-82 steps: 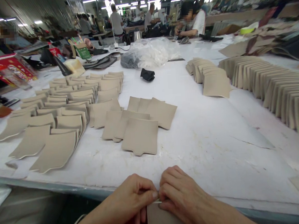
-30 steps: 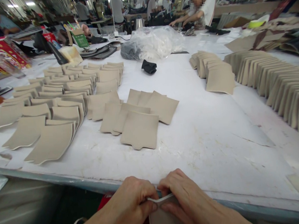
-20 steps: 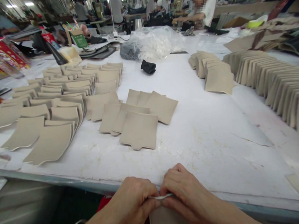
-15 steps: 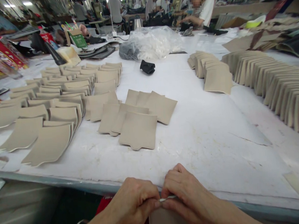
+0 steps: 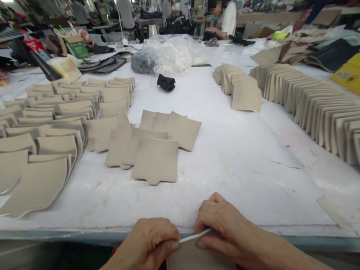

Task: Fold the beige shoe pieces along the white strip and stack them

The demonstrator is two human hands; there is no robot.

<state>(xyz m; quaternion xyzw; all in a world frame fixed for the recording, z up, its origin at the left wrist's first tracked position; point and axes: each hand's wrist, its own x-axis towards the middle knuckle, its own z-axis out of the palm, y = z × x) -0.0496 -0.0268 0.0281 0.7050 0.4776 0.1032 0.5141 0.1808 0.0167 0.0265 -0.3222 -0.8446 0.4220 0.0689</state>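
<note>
Both hands hold one beige sheet piece (image 5: 196,260) at the table's near edge, and its white upper edge shows between them. My left hand (image 5: 147,246) pinches the left end of that edge between thumb and fingers. My right hand (image 5: 225,230) grips it farther right, thumb on the beige face and fingers curled behind. The lower part of the piece runs out of the picture. Beyond the hands, a beige piece with a small tab (image 5: 155,159) lies on top of several overlapping ones.
Rows of curved beige pieces (image 5: 38,182) cover the left of the white table (image 5: 232,180). A long leaning row (image 5: 326,112) stands at the right, beside a smaller stack (image 5: 246,93). Farther back are a black crumpled item (image 5: 166,82), a clear plastic bag (image 5: 174,53) and a seated person (image 5: 229,18).
My hands have moved apart along the piece's edge, so more of the white strip shows between them. The view has turned slightly right, bringing a yellow item in at the right.
</note>
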